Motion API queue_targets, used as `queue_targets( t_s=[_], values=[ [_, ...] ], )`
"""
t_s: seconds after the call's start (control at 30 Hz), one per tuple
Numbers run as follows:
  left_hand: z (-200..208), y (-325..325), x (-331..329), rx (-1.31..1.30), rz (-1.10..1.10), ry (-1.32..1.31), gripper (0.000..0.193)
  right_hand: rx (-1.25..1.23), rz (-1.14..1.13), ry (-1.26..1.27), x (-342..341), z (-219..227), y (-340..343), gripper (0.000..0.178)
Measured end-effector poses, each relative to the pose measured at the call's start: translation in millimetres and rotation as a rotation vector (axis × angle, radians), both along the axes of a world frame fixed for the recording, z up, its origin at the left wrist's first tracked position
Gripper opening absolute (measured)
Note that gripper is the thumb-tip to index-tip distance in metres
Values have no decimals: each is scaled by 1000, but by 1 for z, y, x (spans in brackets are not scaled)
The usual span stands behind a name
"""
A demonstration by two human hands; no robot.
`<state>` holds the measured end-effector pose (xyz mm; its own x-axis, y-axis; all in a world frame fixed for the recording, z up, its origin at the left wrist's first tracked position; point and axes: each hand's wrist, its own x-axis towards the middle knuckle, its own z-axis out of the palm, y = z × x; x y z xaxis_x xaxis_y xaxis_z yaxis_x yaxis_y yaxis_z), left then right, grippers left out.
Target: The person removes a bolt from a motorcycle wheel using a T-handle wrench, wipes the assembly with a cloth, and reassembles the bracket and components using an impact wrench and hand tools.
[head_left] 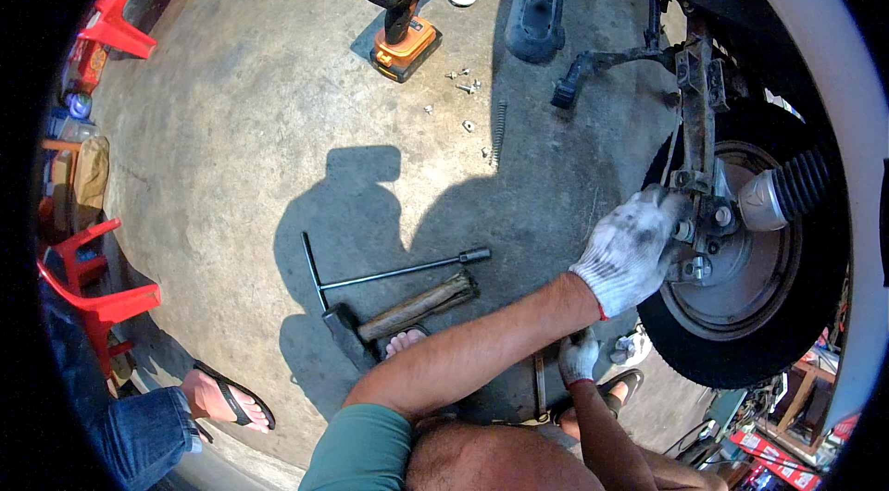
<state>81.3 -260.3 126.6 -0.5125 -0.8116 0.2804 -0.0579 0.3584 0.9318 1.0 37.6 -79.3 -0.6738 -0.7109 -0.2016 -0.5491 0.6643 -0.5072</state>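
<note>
My left hand (634, 236), in a white knit glove with a red cuff edge, reaches to the wheel at the right. Its fingers close around a rusty metal bracket (696, 178) with bolts, beside the hub; the fingertips are partly hidden. Behind it stands the wheel's black tire (681, 357), with a ribbed black rubber boot (801, 184) beside the hub. Lower down, my right hand (579, 357), also gloved, hangs above the floor with curled fingers; what they hold, if anything, is hidden. A thin metal bar (541, 385) is just left of it.
On the concrete lie a T-handle socket wrench (398, 274), a hammer (347, 335) with a wooden handle, a spring (499, 135), several small bolts (468, 87) and a black cover (537, 10). An orange cordless drill (405, 47) stands beyond. Someone's sandaled foot (227, 398) and red chairs (116, 304) are left.
</note>
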Motion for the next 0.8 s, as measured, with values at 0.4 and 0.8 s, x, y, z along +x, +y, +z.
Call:
queue_targets(
  t_s=[0.4, 0.8],
  values=[
    [-1, -3, 4, 114, -110, -110, 38, 118, 52, 59, 12, 28, -21, 30],
    [6, -2, 7, 223, -107, -137, 38, 60, 24, -26, 7, 14, -11, 32]
  ],
)
